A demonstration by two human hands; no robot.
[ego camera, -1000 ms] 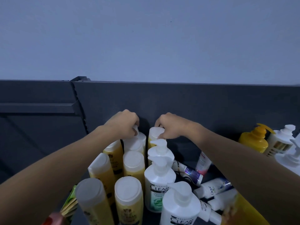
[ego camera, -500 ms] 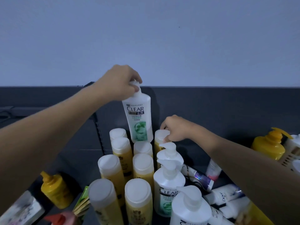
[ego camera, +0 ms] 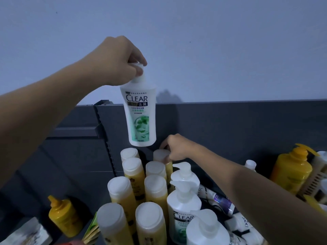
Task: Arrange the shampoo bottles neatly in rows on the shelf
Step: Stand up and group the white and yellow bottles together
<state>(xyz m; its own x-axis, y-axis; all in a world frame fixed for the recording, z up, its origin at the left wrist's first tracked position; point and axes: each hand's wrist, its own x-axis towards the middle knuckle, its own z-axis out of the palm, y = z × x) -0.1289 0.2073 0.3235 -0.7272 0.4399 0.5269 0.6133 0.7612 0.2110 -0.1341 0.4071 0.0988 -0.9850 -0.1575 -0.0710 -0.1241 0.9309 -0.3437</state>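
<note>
- Holding a white CLEAR shampoo bottle (ego camera: pixel 139 114) by its cap, the left hand (ego camera: pixel 120 61) pinches it high above the yellow bottles (ego camera: pixel 155 190).
- The right hand (ego camera: pixel 177 147) grips the back yellow bottle's cap (ego camera: pixel 161 155).

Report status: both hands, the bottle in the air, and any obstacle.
Left hand grips white Clear bottle by its cap, lifted above the rows. Right hand on back yellow bottle. Pump bottles crowd the right side.
</note>
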